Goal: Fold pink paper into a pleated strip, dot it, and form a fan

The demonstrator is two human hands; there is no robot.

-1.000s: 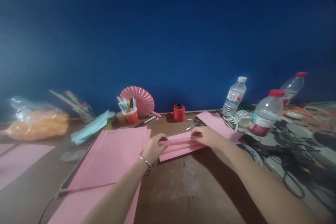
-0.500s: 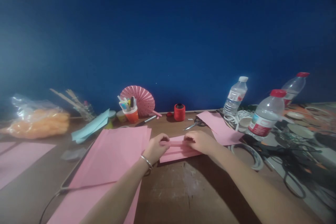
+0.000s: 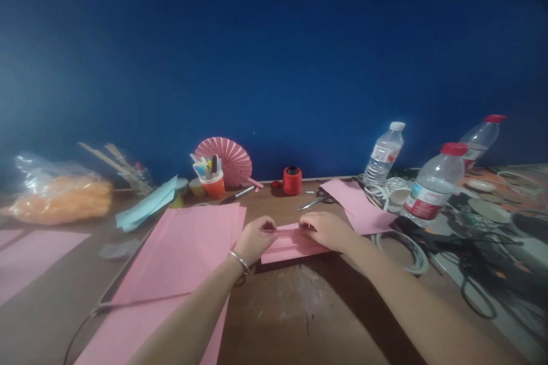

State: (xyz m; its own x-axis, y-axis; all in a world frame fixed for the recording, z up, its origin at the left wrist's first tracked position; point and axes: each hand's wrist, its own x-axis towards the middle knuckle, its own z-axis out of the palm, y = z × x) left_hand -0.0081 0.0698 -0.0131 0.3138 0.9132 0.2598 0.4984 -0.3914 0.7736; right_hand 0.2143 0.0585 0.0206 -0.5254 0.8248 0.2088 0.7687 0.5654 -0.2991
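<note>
Pinching pink paper (image 3: 289,252): left hand (image 3: 253,241), right hand (image 3: 327,231); tabletop (image 3: 274,313) beyond paper's near edge.

Between the forearms (image 3: 188,313), a hand could pass over the tabletop (image 3: 274,319); pink sheets (image 3: 188,251) lay left, cables (image 3: 468,259) and a red-capped bottle (image 3: 432,197) crowded the right, a red spool (image 3: 292,182) stood beyond the folded paper (image 3: 286,251)

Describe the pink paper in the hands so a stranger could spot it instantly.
Start at the blue wall and drop to the brown table before it. Near the middle, the left hand and right hand hold a small pink paper. Unlike the larger pink stack to its left and loose pink sheet to its right, it has folds along its length.
</note>
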